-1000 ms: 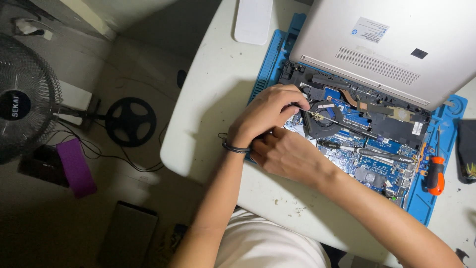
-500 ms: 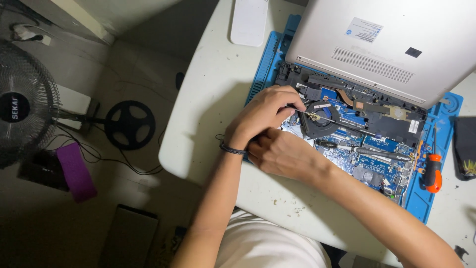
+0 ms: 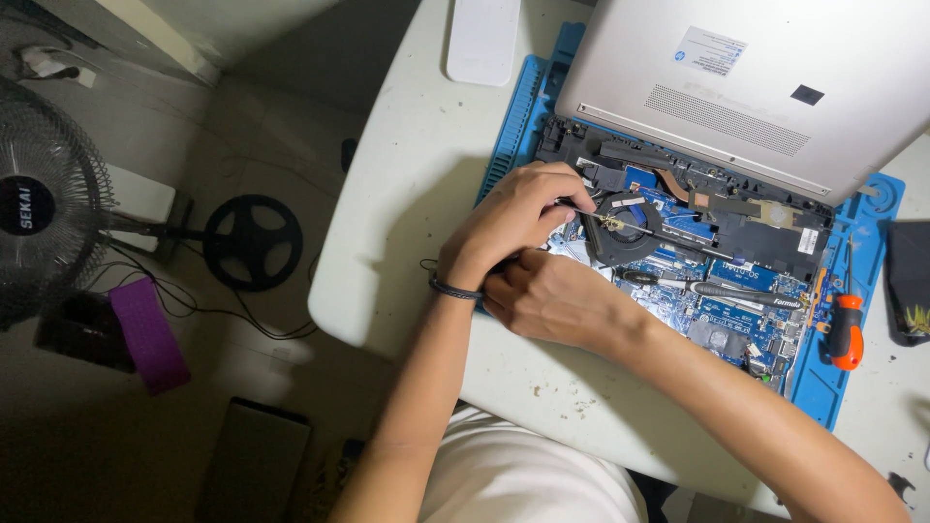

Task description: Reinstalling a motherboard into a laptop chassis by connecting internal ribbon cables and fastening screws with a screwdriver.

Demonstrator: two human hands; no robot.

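Little has shifted since the earlier frames: both my hands are staying at the same spot over the opened laptop, with only a slight drift of the view. My left hand is lying at the centre of the frame, its fingers curled round a thin dark tool and closed on it. That tool is running rightward, its shaft crossing the round black cooling fan. My right hand is sitting just below the left, touching it at the wrist; its fingers are tucked under the left hand, and I cannot tell whether they are gripping anything. A dark band is circling my left wrist.

The laptop is resting on a blue work mat in the upper right of the frame, its blue circuit board exposed. Its silver cover is leaning over the upper part of the chassis. A black-handled tool is lying across the board, right of my right hand. An orange-handled screwdriver is lying on the mat at the right edge, well apart from both hands. The mat is sitting on a white table. A white flat object is resting on the table at the top centre. On the floor at the left, a standing fan and a purple object are showing.
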